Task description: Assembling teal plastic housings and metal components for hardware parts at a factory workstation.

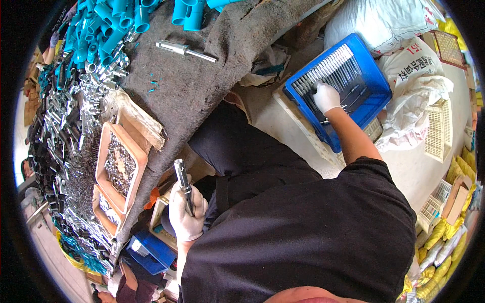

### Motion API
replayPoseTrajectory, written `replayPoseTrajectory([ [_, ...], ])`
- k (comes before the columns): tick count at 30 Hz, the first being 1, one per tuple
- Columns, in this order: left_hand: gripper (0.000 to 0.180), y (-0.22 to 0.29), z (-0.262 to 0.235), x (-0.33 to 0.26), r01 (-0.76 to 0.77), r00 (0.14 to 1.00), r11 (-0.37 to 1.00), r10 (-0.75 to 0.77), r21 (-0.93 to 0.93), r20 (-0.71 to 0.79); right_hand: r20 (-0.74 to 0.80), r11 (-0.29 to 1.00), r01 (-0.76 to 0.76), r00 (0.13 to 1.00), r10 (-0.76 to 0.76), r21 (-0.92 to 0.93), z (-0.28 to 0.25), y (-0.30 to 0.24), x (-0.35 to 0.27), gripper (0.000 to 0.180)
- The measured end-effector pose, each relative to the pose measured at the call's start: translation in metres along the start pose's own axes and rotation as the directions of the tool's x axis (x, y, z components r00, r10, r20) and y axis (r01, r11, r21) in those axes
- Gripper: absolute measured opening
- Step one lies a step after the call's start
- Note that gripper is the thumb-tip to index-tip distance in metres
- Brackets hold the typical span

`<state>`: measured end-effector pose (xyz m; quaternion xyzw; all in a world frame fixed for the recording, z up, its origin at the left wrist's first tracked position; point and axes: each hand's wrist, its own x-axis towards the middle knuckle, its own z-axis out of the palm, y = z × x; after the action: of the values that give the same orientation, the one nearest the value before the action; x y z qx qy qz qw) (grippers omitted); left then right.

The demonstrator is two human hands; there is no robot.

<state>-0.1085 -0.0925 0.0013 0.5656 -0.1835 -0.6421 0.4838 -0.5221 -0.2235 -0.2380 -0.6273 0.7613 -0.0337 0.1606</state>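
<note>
Metal tube (182,173), left grip (184,218) curled round

The left hand (186,214) and right hand (327,97) are gloved white. The left's rod (181,172) is silver with black bands. Around the right hand, the tub (375,93) is blue, its bars (331,65) silvery. Beyond the left hand, the mat (172,83) is grey-brown and the tubes (192,19) teal.
</note>
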Motion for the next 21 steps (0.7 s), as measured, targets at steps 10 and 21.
replayPoseTrajectory([
  [10,0.044,-0.002,-0.002,0.001,0.007,0.999,1.0,-0.007,0.005,-0.035,-0.095,0.999,-0.009,0.995,0.014,0.051,-0.03,-0.002,0.023,0.021],
  [21,0.041,-0.009,-0.007,0.003,0.0,1.0,1.0,0.0,-0.017,0.026,0.085,0.938,0.018,0.996,0.013,-0.347,-0.038,-0.029,0.041,0.019],
])
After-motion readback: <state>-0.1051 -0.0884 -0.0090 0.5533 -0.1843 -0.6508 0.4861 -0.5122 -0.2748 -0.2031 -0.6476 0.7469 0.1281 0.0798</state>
